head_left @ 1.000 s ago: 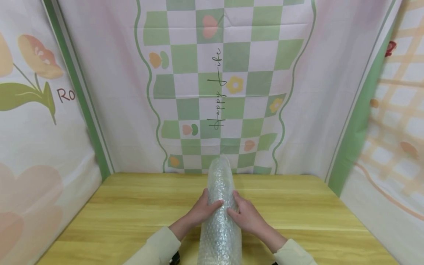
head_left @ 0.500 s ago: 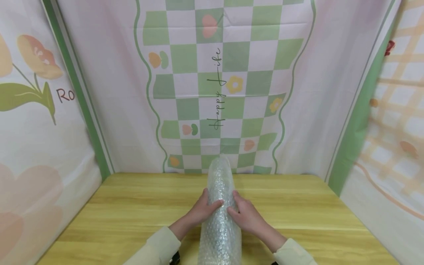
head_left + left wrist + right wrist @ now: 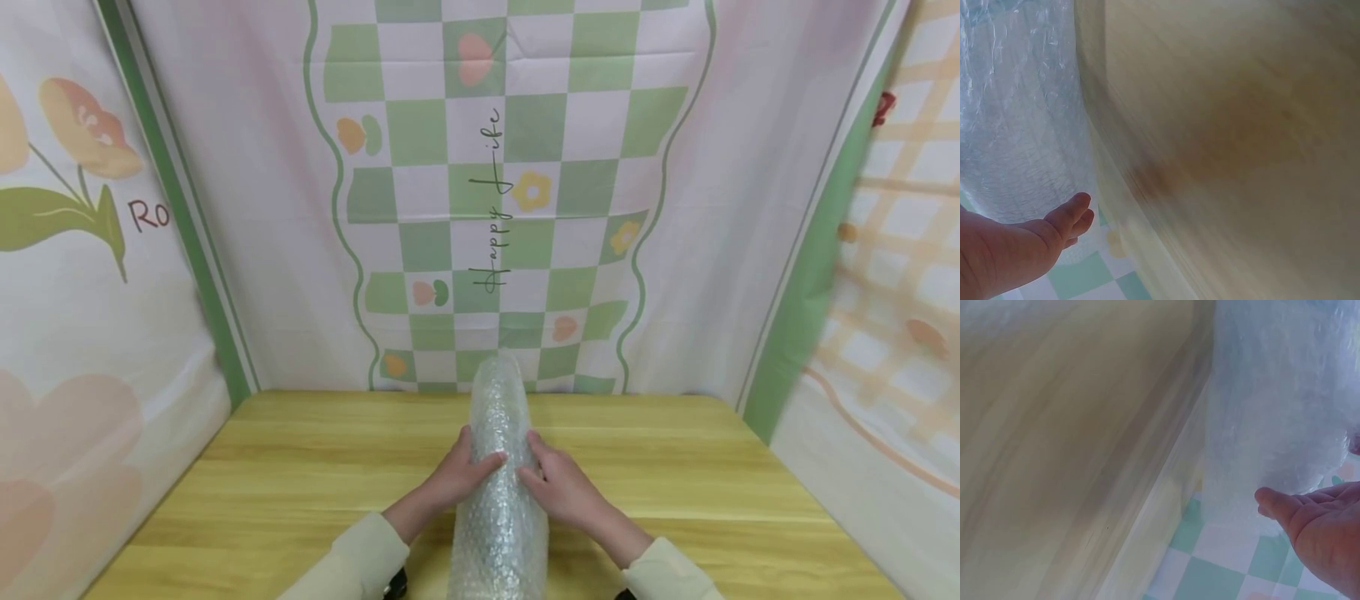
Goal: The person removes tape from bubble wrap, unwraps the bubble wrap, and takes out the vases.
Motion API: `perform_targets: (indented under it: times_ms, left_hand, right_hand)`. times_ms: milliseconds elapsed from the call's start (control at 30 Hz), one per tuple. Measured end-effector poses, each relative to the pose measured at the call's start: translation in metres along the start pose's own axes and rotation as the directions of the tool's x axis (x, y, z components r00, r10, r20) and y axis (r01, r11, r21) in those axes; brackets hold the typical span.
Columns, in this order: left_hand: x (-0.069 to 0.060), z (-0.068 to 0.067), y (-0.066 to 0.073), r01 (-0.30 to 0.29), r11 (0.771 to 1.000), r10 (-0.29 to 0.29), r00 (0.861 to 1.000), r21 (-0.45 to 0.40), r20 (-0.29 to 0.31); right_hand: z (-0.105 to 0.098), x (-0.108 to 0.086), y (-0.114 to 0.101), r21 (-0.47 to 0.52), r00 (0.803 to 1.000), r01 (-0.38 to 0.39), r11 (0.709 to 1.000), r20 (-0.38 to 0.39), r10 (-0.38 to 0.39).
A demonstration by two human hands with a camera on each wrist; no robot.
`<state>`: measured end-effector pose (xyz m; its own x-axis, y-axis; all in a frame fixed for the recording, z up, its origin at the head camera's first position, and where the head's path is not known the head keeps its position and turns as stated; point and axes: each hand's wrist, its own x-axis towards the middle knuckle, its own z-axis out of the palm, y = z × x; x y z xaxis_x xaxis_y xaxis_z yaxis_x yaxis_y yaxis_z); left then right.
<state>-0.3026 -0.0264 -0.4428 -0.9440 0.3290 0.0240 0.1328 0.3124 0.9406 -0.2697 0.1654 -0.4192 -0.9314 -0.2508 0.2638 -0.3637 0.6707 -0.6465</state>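
Note:
A long roll of clear bubble wrap (image 3: 501, 533) points away from me over the middle of the wooden table, its far end slightly narrower in the head view. My left hand (image 3: 450, 479) grips its left side, with the thumb laid over the top. On the opposite side my right hand (image 3: 566, 487) holds the roll, thumb against its upper right surface. In the left wrist view the left hand (image 3: 1029, 247) lies beside the shiny wrap (image 3: 1022, 112). The right wrist view has the right hand (image 3: 1322, 531) against the wrap (image 3: 1272, 406). The fingers beneath the roll are mostly hidden.
Light wood grain covers the table (image 3: 315, 467). A green and white checked cloth (image 3: 480, 208) hangs behind its far edge. Printed cloths hang at the left (image 3: 75, 317) and right (image 3: 892, 333) sides.
My right hand and its thumb have shifted very slightly to the right. The left hand and the roll of bubble wrap look almost unchanged.

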Motion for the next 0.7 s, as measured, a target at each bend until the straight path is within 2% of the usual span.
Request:
perform_targets:
  times_ms: [267,433,700]
  left_hand:
    - [0.001,-0.001,-0.001,-0.011,1.000,0.011,1.000,0.000,0.013]
    - [0.003,-0.001,-0.002,-0.027,1.000,0.027,0.999,-0.010,0.020]
    - [0.002,0.000,-0.002,-0.008,1.000,0.008,1.000,0.001,0.002]
  right_hand:
    - [-0.004,0.001,0.005,0.050,0.999,0.003,0.999,0.048,-0.006]
    - [-0.006,0.000,0.008,0.072,0.997,0.039,0.997,0.062,-0.043]
    - [-0.012,-0.002,0.015,0.143,0.988,0.074,0.987,0.123,-0.092]
